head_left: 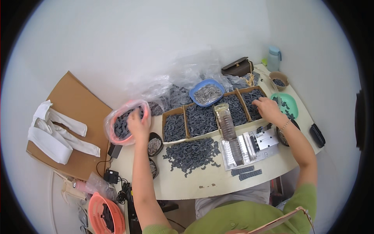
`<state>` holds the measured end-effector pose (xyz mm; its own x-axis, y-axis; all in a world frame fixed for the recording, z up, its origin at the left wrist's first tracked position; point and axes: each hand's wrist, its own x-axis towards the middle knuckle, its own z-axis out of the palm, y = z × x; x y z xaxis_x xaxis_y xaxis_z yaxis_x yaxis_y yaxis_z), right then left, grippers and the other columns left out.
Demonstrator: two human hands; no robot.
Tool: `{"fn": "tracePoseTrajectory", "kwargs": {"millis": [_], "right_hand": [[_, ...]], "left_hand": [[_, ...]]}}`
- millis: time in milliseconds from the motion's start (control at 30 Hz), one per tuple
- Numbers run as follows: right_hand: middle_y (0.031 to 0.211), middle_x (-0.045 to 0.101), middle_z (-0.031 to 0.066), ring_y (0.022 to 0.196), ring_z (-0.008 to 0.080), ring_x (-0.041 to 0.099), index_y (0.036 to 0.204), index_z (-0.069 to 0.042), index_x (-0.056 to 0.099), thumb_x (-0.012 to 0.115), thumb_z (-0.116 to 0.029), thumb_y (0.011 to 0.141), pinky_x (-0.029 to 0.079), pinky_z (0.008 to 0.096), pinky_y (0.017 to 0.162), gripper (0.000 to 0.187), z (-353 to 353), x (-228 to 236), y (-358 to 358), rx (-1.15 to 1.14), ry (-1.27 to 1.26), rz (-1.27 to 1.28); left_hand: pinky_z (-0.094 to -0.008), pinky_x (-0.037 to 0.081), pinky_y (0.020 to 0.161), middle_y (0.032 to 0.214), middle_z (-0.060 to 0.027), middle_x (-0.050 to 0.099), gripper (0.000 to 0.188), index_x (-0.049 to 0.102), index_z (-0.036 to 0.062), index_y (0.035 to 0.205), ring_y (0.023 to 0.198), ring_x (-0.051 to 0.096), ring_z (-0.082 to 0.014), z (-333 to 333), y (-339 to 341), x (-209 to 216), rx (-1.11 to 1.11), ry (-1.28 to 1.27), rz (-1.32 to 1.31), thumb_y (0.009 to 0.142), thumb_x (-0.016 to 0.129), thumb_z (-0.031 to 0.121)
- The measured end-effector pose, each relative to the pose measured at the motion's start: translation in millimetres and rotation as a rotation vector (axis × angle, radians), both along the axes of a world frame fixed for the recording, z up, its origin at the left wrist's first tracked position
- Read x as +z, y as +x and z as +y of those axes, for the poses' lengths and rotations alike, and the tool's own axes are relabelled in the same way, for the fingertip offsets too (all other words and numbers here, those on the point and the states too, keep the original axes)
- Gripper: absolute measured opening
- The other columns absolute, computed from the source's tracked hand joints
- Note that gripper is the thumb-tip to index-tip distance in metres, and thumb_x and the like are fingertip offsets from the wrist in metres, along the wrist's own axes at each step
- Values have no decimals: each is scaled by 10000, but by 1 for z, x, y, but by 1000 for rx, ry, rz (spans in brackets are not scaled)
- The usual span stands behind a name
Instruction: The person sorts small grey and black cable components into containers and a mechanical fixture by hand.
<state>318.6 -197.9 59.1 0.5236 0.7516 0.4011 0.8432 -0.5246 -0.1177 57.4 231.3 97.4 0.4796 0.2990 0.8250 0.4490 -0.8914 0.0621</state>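
At the table's left, my left hand (137,124) reaches over a pink basket (109,134) lined with a clear plastic bag. Dark grey small parts (121,124) fill the basket; the fingertips are smeared by motion, so their grip is unclear. On the other side, my right hand (269,110) dips to the rightmost compartment of a divided cardboard box (174,141), fingers drawn together over the grey parts (251,96). What they pinch, if anything, is too small to make out. Below this hand lies a metal fixture (255,146), with a clear tube-like strip (226,121) across its left part.
Loose grey parts (191,154) lie heaped at the table's middle. A blue bowl of metal pins (207,93) rests against the box. Round dishes (154,146) stand near my left forearm. At right are a green tray (293,102), a brown bowl (283,76) and a black case (317,135).
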Motion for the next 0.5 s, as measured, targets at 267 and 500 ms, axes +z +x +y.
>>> {"fn": "tracePoseTrajectory", "kwargs": {"millis": [267, 500], "right_hand": [[887, 613, 111, 806, 254, 631, 1008, -19, 640, 626, 1, 796, 512, 352, 709, 213, -6, 15, -34, 247, 195, 377], [868, 634, 127, 800, 287, 624, 954, -24, 657, 650, -99, 822, 498, 363, 717, 152, -7, 15, -78, 435, 158, 473]], "left_hand": [[-413, 495, 783, 848, -152, 660, 141, 705, 24, 892, 833, 626, -337, -76, 25, -56, -485, -451, 572, 758, 686, 64], [-288, 513, 681, 803, -71, 667, 192, 669, 16, 1023, 727, 636, -150, -53, 25, -57, -477, -963, 342, 838, 618, 7]]}}
